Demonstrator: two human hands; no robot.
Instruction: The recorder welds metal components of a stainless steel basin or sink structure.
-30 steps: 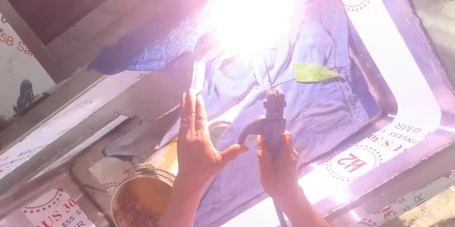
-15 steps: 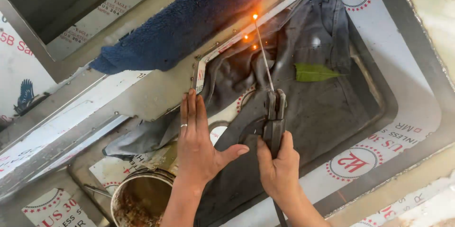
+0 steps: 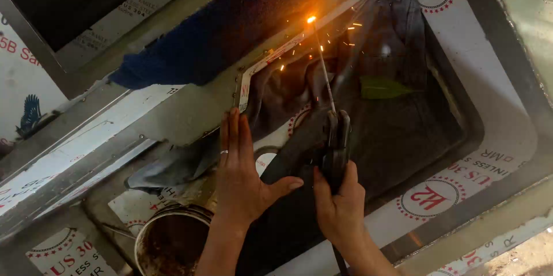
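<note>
The right hand (image 3: 340, 207) has its grip wrapped tight around the dark electrode holder (image 3: 336, 143), thumb up along one side, fingers curled behind it. From the holder's clamp a thin welding rod (image 3: 324, 71) runs up and slightly left to a bright orange arc (image 3: 311, 19), which burns where the rod's tip meets the edge of a stainless steel frame (image 3: 271, 60) — small sparks scatter to the right and below it.

The left hand (image 3: 242, 172) holds nothing; it lies flat and open, fingers together and pointing up, thumb spread toward the holder, pressed on the steel sheet (image 3: 173, 114) just below the frame's corner. A ring shows on one finger.

Under both hands lies a dark crumpled cloth (image 3: 397, 126) (it looks like denim), filling the recessed steel sink basin (image 3: 472, 138) and spilling over its left edge. A green leaf (image 3: 383, 87) rests on the cloth, right of the rod and well apart from the arc. A dark blue fuzzy cloth (image 3: 230, 40) drapes over the steel above and left of the arc. Beside the left forearm, at the bottom edge, stands a round rusty tin (image 3: 173, 244) — its contents are too dim to tell.
</note>
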